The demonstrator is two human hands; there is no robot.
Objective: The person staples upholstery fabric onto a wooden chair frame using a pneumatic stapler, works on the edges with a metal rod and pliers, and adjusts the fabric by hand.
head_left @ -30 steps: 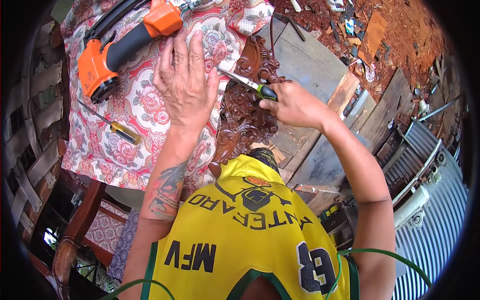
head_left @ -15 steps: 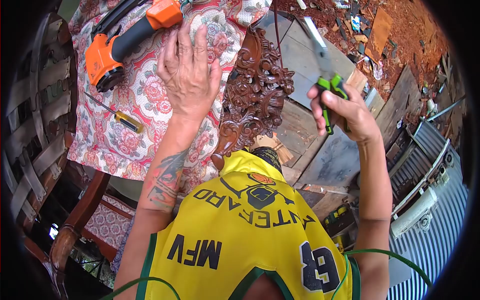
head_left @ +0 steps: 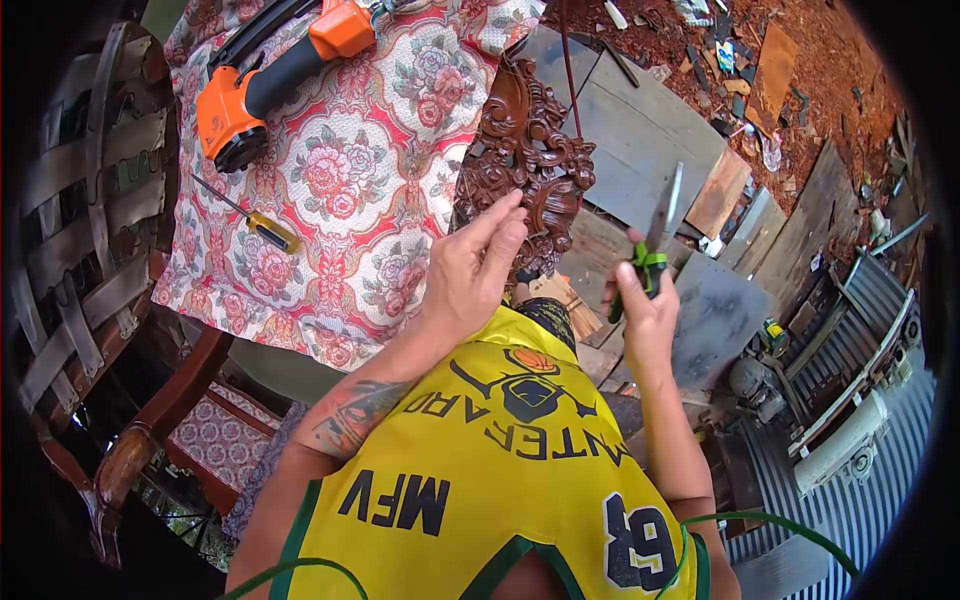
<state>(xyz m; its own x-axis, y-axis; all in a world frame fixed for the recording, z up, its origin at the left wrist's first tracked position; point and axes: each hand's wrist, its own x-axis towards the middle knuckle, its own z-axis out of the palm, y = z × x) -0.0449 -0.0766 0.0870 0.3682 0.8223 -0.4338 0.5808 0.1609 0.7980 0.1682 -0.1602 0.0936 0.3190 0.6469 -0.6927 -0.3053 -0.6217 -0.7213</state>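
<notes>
My right hand (head_left: 645, 310) is wrapped round the green and black handles of some scissors (head_left: 665, 215), blades pointing up and away over the boards. My left hand (head_left: 472, 265) holds nothing, its fingers extended beside the carved brown wood (head_left: 530, 150) at the edge of the floral fabric (head_left: 340, 170). On that fabric lie an orange and black power tool (head_left: 235, 115) at the upper left and a screwdriver (head_left: 268, 230) with a yellow handle below it.
Wooden boards (head_left: 650, 135) lie on the ground beyond the carving, with scraps on red soil at the upper right. Corrugated metal (head_left: 860, 470) is at the lower right. A chair frame with straps (head_left: 110, 210) stands at the left.
My left hand has lifted off the fabric and moved right, toward the carving. My right hand first swung the scissors away from the carving, then brought them lower and nearer my body.
</notes>
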